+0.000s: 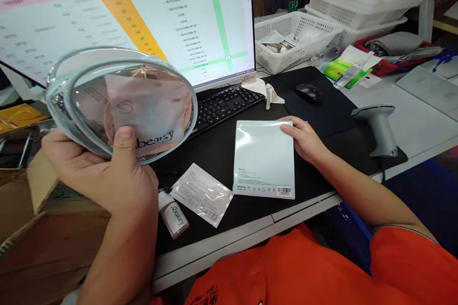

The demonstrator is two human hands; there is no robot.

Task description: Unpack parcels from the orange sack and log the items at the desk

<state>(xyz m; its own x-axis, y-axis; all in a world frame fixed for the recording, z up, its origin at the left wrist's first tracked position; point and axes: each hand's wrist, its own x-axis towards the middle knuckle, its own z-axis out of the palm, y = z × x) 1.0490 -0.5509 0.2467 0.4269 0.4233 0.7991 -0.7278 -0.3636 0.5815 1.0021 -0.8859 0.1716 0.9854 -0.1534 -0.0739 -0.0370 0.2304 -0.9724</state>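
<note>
My left hand (118,162) is closed round a clear oval pouch (150,105) with pale blue edging, raised in front of the monitor. Through its clear side show a packet printed "Sbeauty" and something pinkish behind it. My right hand (304,138) grips the upper right edge of a flat pale blue box (265,157), which has small print and a barcode along its bottom. Between the hands, a white foil sachet (203,194) lies on the black desk mat. Beside it a small bottle labelled "Sbeauty" (174,215) rests on its side.
Behind are a monitor (179,24) showing a spreadsheet, a black keyboard (229,105) and a crumpled white tissue (263,89). To the right sit a mouse (308,93), a grey barcode scanner (379,128) and white baskets (296,24). An open cardboard box (53,248) stands at lower left.
</note>
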